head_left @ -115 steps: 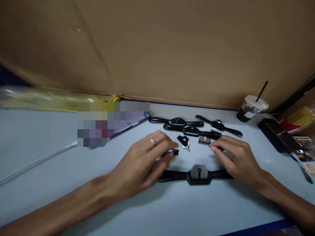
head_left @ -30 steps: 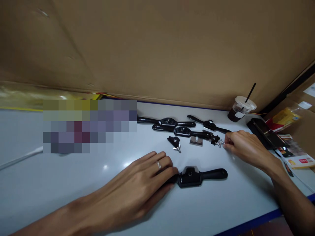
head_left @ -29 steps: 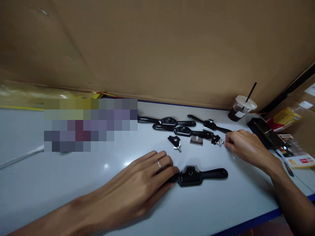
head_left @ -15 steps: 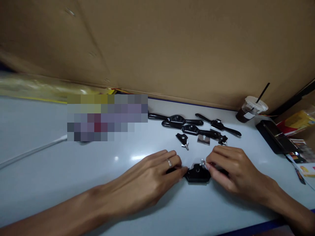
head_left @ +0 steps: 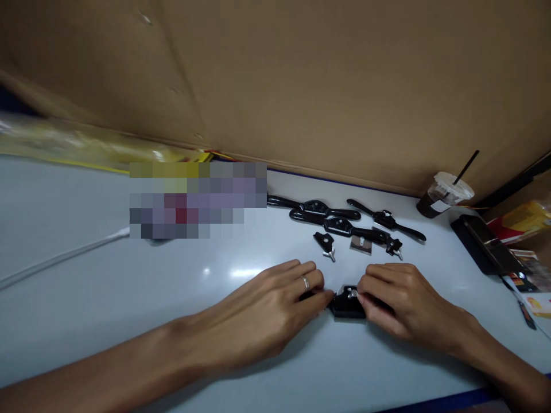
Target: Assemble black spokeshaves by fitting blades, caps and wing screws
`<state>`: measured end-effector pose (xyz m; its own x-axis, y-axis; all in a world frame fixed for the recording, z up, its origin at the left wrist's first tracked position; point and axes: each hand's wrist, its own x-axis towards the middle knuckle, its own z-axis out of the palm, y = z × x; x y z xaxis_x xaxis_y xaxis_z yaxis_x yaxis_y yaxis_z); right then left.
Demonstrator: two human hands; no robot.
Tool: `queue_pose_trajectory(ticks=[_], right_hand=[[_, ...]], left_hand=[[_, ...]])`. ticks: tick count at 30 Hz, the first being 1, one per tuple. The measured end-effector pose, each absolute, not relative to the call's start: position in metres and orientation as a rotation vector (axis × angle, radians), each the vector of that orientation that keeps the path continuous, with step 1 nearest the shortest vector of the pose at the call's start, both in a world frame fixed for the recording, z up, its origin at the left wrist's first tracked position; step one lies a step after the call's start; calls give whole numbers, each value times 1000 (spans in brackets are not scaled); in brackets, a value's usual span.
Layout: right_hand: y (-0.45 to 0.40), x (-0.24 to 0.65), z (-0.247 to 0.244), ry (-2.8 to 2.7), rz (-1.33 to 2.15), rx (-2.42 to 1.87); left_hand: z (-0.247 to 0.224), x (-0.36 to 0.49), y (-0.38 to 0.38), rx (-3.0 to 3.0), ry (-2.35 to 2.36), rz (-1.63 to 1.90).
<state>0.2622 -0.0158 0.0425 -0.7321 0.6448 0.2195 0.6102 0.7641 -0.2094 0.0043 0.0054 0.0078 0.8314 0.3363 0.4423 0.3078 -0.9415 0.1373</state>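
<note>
pale table point(head_left: 107, 287) | left grip point(head_left: 278, 307) holds black tool point(head_left: 348, 308) | right grip point(head_left: 400, 292) apparently pinches silver screw point(head_left: 353, 292) | tool between grips

Shiny silver ring point(head_left: 305, 283) on finger of left hand point(head_left: 284, 307); forearms point(head_left: 142, 345) bare, slender.

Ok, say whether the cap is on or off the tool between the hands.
On: the cap lies over the blade, whose pale edge shows behind it. Whether tight, I cannot tell.
</note>
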Motion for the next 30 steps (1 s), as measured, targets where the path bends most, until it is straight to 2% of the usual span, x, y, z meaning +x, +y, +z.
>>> queue_pose_trajectory(ticks=[16,25,30], right_hand=[[-20,255,41,-2826,-75,-1009],[-17,249,33,-2691,124,-1110],[-19,240,24,-2530,81,-1185]], left_hand=[[3,5,6,2981,522,750],[4,4,4,2962,520,735],[4,5,4,2959,535,737]])
